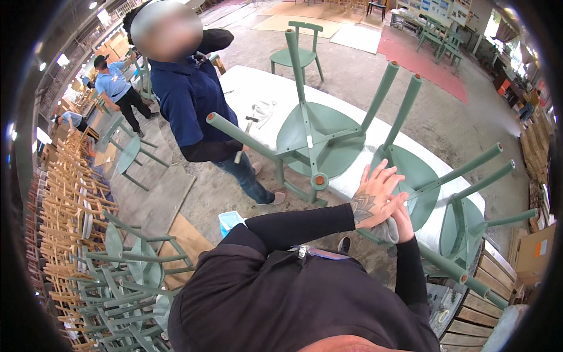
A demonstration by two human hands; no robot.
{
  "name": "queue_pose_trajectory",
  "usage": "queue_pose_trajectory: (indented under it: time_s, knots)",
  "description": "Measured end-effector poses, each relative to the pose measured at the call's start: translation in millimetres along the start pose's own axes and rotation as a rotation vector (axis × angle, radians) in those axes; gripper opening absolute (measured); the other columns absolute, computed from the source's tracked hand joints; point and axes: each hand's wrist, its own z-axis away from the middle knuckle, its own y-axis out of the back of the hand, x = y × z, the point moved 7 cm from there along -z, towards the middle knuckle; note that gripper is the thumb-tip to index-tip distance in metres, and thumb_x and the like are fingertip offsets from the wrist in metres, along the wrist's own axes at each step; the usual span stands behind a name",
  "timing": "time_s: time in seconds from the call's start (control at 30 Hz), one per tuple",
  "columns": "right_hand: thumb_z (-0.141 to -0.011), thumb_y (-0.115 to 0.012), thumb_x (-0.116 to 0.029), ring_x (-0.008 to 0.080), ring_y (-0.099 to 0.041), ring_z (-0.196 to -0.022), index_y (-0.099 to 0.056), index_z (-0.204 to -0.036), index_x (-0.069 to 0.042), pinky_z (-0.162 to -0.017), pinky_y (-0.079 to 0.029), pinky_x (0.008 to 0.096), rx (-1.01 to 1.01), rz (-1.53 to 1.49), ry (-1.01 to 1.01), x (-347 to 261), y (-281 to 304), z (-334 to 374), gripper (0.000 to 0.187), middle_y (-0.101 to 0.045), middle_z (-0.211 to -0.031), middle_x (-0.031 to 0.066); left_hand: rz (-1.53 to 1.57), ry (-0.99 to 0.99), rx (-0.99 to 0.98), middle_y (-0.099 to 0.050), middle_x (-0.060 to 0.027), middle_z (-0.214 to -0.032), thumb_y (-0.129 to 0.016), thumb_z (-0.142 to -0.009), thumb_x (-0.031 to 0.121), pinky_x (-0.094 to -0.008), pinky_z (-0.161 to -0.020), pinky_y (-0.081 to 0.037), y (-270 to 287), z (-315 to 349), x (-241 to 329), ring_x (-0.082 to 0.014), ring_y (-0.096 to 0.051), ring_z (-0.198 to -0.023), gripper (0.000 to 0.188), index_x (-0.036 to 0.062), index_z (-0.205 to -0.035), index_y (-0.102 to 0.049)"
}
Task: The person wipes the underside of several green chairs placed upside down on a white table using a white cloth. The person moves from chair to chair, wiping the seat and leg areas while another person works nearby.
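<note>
My left hand (375, 199), with a tattoo on its back, reaches across in front of my chest with fingers stretched out and apart. It touches my right hand (402, 220), whose fingertips are partly hidden behind it. A grey cloth or glove (386, 231) bunches at my right palm and hangs below it; the right fingers seem closed on it. Just beyond my hands, a green chair (290, 136) lies upside down, legs up, on a white-covered table (249, 85). Beside it are a second upturned green chair (417, 164) and a third (454, 229) nearer me.
Across the table's left side a person in a dark blue shirt (185, 97) holds a hammer-like tool (251, 119). A white cloth (264, 111) lies on the table. Stacked green chairs (126, 281) stand at left; wooden slats (481, 299) and a cardboard box (535, 249) at right.
</note>
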Motion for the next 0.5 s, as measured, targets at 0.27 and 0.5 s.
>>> queue_pose_trajectory:
  time_s: [0.27, 0.5]
  knots:
    - [-0.097, -0.057, -0.027, 0.0281, -0.069, -0.107, -0.066, -0.123, 0.003, -0.096, -0.055, 0.0421, 0.083, -0.452, -0.337, 116.4, 69.2, 118.4, 0.040, -0.071, -0.118, 0.0165, -0.026, -0.048, 0.006, -0.052, -0.0217, -0.146, -0.049, -0.103, 0.056, -0.0682, -0.121, -0.013, -0.2, -6.6, 15.1, -0.0423, -0.032, -0.150, 0.057, 0.0074, -0.130, -0.061]
    - [-0.097, -0.062, -0.026, 0.0216, -0.071, -0.098, -0.072, -0.111, -0.004, -0.093, -0.055, 0.0383, 0.324, 0.347, -0.343, 187.7, 174.3, 267.2, 0.027, -0.075, -0.108, 0.0087, -0.086, -0.124, 0.045, -0.070, -0.0107, -0.108, -0.076, -0.086, 0.033, -0.0451, -0.100, -0.043, -1.0, -11.8, 22.3, -0.0328, -0.062, -0.104, 0.029, 0.0107, -0.105, -0.071]
